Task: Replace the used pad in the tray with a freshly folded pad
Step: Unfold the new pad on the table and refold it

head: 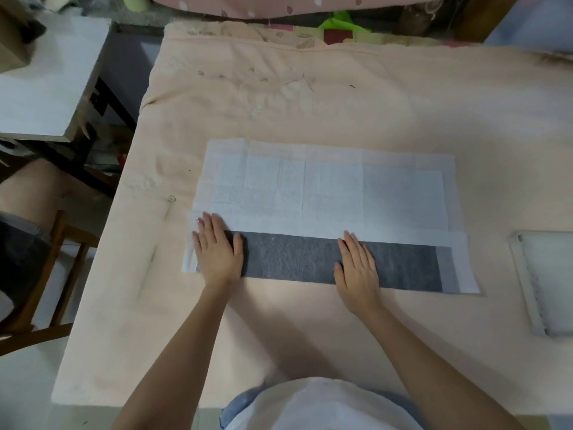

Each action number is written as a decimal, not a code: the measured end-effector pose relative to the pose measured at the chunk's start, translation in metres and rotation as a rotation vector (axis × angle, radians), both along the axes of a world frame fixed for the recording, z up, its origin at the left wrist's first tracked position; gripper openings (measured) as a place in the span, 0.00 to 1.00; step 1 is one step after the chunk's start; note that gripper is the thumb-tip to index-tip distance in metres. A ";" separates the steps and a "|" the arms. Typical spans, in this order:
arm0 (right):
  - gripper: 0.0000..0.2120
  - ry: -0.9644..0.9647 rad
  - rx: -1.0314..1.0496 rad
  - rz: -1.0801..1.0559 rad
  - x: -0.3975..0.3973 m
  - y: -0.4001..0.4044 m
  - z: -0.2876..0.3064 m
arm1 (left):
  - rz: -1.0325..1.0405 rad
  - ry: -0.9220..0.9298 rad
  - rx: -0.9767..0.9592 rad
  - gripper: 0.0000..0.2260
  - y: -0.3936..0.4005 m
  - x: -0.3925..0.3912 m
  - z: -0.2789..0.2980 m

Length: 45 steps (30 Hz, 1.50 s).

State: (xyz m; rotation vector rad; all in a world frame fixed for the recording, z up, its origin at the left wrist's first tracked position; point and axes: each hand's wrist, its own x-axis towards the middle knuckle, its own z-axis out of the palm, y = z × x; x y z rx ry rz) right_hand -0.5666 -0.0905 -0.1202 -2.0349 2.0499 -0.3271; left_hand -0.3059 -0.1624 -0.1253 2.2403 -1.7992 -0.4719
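A large white pad (331, 187) lies spread on the peach blanket (310, 97). Its near edge is folded over, and the grey underside (291, 259) shows as a long strip. My left hand (217, 249) lies flat on the left end of that strip, fingers together. My right hand (358, 265) presses flat on the strip right of its middle. Neither hand grips anything. A pale tray (527, 290) sits at the right edge of the view, partly cut off; what lies inside it is too blurred to tell.
The blanket covers a table whose left edge drops off near a wooden chair (59, 274) and a person's leg (28, 193). A white-topped stand (46, 82) is at the far left. Patterned fabric (279, 4) lies at the back.
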 end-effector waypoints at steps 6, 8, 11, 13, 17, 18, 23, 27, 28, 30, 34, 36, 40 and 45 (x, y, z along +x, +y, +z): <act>0.21 -0.083 -0.031 -0.173 -0.035 -0.049 0.016 | -0.298 -0.083 -0.072 0.30 -0.062 -0.045 0.028; 0.23 -0.037 0.012 -0.190 -0.052 -0.078 0.026 | -0.387 -0.107 -0.025 0.30 -0.089 -0.064 0.034; 0.27 0.070 0.119 -0.159 -0.076 -0.123 0.036 | -0.517 -0.112 0.044 0.30 -0.126 -0.089 0.037; 0.29 0.137 0.171 -0.101 -0.090 -0.150 0.041 | -0.608 -0.130 0.058 0.29 -0.147 -0.102 0.039; 0.30 0.189 0.257 0.009 -0.108 -0.196 0.046 | -0.707 -0.157 0.026 0.27 -0.186 -0.116 0.039; 0.30 0.188 0.275 0.018 -0.111 -0.205 0.046 | -0.718 -0.163 0.025 0.27 -0.193 -0.119 0.039; 0.33 0.197 0.273 0.047 -0.120 -0.241 0.042 | -0.708 -0.198 0.052 0.28 -0.224 -0.124 0.039; 0.32 0.248 0.275 0.055 -0.123 -0.256 0.042 | -0.684 -0.213 0.099 0.31 -0.236 -0.120 0.039; 0.32 0.263 0.262 0.060 -0.124 -0.258 0.041 | -0.679 -0.225 0.100 0.32 -0.238 -0.119 0.038; 0.33 0.267 0.242 0.062 -0.126 -0.262 0.041 | -0.673 -0.263 0.104 0.34 -0.242 -0.119 0.038; 0.34 0.244 0.262 0.087 -0.132 -0.266 0.044 | -0.673 -0.289 0.087 0.33 -0.247 -0.118 0.040; 0.31 0.243 0.256 0.114 -0.134 -0.266 0.045 | -0.690 -0.301 0.070 0.31 -0.247 -0.116 0.040; 0.17 0.088 0.248 0.144 -0.138 -0.261 0.049 | -0.741 -0.293 0.085 0.30 -0.244 -0.111 0.043; 0.09 0.083 0.084 0.222 -0.141 -0.245 0.059 | -0.709 -0.126 0.148 0.21 -0.232 -0.094 0.053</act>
